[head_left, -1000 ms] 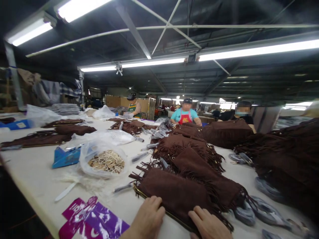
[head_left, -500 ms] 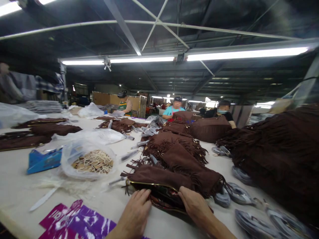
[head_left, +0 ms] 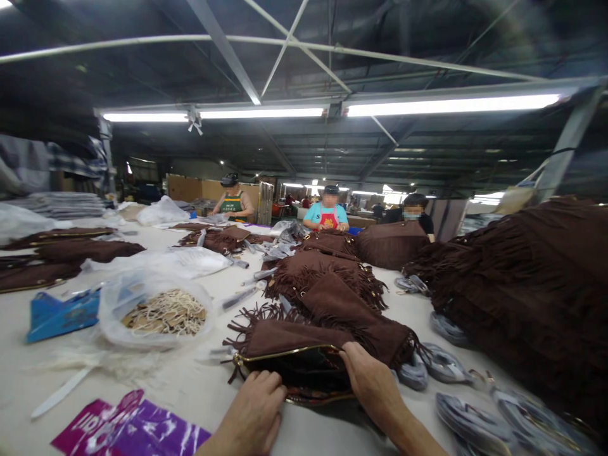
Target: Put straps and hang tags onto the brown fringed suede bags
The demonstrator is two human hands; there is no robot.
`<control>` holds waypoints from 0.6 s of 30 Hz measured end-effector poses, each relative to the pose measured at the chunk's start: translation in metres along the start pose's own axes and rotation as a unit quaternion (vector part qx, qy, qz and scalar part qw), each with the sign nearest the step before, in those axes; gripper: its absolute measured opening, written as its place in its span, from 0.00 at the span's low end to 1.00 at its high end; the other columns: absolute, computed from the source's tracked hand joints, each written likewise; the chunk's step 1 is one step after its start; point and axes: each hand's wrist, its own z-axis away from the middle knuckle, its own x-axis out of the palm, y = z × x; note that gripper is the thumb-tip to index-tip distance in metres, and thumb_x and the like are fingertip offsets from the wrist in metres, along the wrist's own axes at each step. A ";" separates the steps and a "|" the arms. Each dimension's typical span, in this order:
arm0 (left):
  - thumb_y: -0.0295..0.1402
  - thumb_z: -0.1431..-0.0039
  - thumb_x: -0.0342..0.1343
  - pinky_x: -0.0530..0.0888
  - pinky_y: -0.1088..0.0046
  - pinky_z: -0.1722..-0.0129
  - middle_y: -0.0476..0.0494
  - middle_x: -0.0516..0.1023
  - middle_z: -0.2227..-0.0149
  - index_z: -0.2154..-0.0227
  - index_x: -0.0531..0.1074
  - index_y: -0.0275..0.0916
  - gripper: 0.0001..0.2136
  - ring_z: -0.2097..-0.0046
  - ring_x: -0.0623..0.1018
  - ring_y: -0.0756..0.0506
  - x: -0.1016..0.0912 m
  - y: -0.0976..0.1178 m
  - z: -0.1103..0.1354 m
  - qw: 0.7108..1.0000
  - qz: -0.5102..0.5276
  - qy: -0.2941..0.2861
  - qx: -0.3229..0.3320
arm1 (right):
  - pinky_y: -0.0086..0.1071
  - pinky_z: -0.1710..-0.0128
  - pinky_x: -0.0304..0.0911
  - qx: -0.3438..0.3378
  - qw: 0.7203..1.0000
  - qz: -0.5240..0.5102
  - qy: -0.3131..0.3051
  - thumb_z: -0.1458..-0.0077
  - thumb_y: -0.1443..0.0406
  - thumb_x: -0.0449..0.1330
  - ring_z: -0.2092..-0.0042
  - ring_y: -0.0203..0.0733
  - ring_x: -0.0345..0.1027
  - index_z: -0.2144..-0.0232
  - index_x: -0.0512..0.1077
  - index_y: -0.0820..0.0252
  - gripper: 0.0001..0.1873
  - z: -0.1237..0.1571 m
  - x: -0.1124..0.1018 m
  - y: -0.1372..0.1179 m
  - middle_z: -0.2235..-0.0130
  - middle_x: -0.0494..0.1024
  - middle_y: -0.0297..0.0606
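A brown fringed bag [head_left: 294, 335] lies before me with its gold zipper undone, so its dark patterned inside shows. My left hand [head_left: 256, 402] has its fingers curled over the near edge of the opening, towards the zipper's left end. At the right side of the mouth, my right hand [head_left: 368, 373] pinches the zipper edge, thumb out of sight. Between the two hands the opening gapes. Another brown bag [head_left: 351, 310] lies right behind, touching this one.
A clear bag of tags with strings [head_left: 166, 313] and a blue holder [head_left: 64, 313] stand left. Purple packaging [head_left: 142, 427] lies front left. Wrapped straps [head_left: 472, 415] lie right, beside a big pile of brown bags [head_left: 527, 304]. Co-workers [head_left: 327, 212] are across the table.
The bag's mouth has opened wider between my hands. My view has shifted slightly to the right. A co-worker in blue across the table is more upright now.
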 end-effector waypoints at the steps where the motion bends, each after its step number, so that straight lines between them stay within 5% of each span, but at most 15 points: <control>1: 0.26 0.43 0.50 0.67 0.58 0.47 0.41 0.73 0.54 0.61 0.71 0.39 0.09 0.52 0.70 0.40 -0.002 0.001 -0.001 1.000 -0.003 -0.003 -0.002 | 0.31 0.74 0.56 0.010 1.000 -0.009 -0.003 0.32 0.64 0.42 0.69 0.43 0.74 0.69 0.64 0.55 0.15 0.001 0.001 0.001 0.68 0.75 0.36; 4: 0.26 0.41 0.49 0.70 0.62 0.49 0.39 0.73 0.53 0.64 0.72 0.39 0.08 0.51 0.72 0.40 -0.006 0.003 -0.004 1.000 0.000 -0.008 -0.015 | 0.31 0.72 0.59 0.011 0.999 -0.022 -0.028 0.32 0.64 0.44 0.67 0.44 0.75 0.69 0.63 0.55 0.13 0.003 0.002 0.003 0.69 0.76 0.35; 10: 0.27 0.39 0.49 0.71 0.73 0.50 0.44 0.75 0.52 0.66 0.73 0.41 0.08 0.52 0.75 0.45 -0.020 -0.009 0.012 0.996 0.077 -0.004 0.054 | 0.29 0.75 0.60 -0.137 0.989 -0.042 -0.023 0.38 0.67 0.49 0.70 0.42 0.74 0.69 0.65 0.52 0.09 0.023 0.029 0.008 0.70 0.74 0.32; 14: 0.26 0.38 0.46 0.72 0.75 0.57 0.45 0.78 0.61 0.65 0.74 0.41 0.10 0.59 0.76 0.48 -0.043 -0.039 0.037 0.982 0.161 0.092 0.022 | 0.28 0.77 0.61 -0.142 0.987 -0.063 0.041 0.39 0.67 0.48 0.73 0.41 0.73 0.70 0.65 0.51 0.10 0.027 0.043 0.011 0.73 0.73 0.32; 18: 0.31 0.38 0.46 0.72 0.71 0.59 0.44 0.80 0.66 0.67 0.74 0.40 0.11 0.62 0.77 0.45 -0.063 -0.080 0.057 0.958 0.182 0.203 -0.084 | 0.27 0.74 0.66 -0.155 0.982 -0.111 -0.015 0.40 0.66 0.51 0.72 0.40 0.75 0.71 0.69 0.51 0.10 0.022 0.019 0.007 0.72 0.75 0.32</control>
